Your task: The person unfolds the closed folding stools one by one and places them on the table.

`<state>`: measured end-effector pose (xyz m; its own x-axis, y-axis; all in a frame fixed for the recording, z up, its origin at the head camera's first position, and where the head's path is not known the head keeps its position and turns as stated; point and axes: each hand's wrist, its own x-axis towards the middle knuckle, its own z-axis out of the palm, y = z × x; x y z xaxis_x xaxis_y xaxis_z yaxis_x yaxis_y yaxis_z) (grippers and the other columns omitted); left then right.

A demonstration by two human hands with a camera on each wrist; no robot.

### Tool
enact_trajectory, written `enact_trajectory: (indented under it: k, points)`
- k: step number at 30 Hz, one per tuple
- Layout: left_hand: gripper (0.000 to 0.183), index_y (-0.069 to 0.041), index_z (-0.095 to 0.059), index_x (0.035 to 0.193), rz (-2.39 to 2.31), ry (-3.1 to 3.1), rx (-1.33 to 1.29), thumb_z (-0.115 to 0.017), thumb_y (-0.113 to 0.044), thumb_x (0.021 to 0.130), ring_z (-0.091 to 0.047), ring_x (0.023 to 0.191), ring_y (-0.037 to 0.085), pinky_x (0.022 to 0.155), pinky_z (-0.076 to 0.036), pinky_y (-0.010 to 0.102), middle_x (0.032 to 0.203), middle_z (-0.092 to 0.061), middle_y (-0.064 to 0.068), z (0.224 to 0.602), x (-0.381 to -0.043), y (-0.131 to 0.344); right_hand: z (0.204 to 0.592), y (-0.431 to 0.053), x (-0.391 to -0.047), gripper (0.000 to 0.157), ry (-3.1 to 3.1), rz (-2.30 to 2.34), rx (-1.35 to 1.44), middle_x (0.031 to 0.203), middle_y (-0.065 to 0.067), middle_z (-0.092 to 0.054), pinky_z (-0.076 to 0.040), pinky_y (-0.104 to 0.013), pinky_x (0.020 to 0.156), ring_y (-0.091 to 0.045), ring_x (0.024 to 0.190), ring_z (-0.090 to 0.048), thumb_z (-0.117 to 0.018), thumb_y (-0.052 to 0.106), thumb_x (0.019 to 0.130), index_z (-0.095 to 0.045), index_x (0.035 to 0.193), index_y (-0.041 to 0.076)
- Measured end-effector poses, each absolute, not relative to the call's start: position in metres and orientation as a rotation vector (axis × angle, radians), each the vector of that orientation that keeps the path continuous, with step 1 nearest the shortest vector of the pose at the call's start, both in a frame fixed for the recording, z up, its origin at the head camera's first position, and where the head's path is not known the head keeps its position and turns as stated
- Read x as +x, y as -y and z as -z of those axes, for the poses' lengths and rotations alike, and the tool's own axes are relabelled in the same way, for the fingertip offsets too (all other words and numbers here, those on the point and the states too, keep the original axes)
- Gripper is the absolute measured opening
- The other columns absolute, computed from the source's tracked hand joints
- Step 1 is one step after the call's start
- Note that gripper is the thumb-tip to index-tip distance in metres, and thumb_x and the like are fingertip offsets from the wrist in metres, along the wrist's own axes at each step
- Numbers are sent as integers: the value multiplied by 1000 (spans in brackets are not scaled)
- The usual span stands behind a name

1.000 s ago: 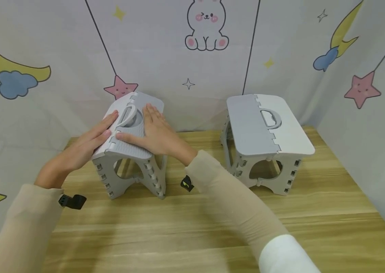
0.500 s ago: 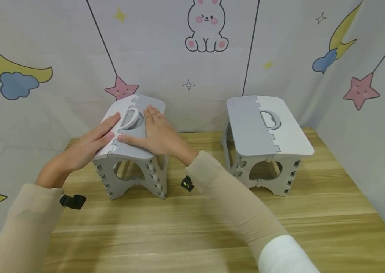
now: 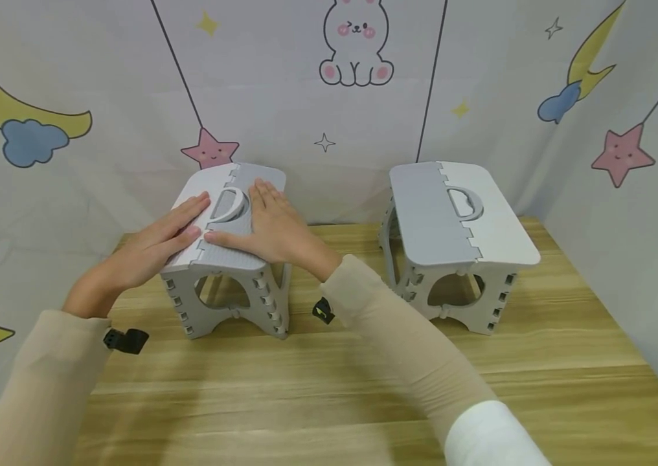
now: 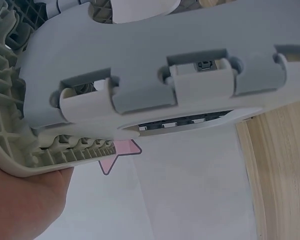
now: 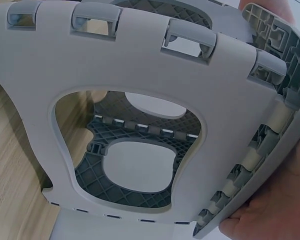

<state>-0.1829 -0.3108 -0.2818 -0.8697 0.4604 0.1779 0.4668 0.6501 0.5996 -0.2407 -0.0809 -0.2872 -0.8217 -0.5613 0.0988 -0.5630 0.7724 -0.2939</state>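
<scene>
On the left of the head view stands a folding step stool (image 3: pixel 212 178) with a white and grey seat. Its two seat halves meet at a hinge seam, lying nearly level with a slight ridge. A carry handle (image 3: pixel 241 202) sits at the middle of the seat. My left hand (image 3: pixel 145 249) rests with fairly straight fingers on the white half. Over the grey half lies my right hand (image 3: pixel 276 228), fingers extended and thumb spread toward the seam. Both wrist views show the stool's hinged side panels (image 5: pixel 230 85) from low down, with only part of each hand beyond the seat edge.
A second folding stool (image 3: pixel 428 213), fully unfolded with a flat seat, stands to the right. Both stools are on a wood-grain tabletop (image 3: pixel 306 401). Behind and at the sides hangs a white cloth (image 3: pixel 282 97) with cartoon prints.
The left stool's seat has flattened: its two halves were more peaked at the seam a second ago. Its legs have spread slightly, and both hands have stayed on the seat.
</scene>
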Motion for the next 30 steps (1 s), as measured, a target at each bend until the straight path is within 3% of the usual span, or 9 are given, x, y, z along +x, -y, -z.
enact_trajectory:
  k: [30]
  points:
    - [59, -17, -22, 160, 823, 2905, -757, -43, -29, 106, -7, 152, 31, 115, -8, 68, 166, -14, 4, 279, -183, 307, 283, 78, -240, 118, 2965, -346, 986, 165, -15, -2, 2, -29, 120, -21, 152, 1, -31, 87, 85, -7, 158, -1]
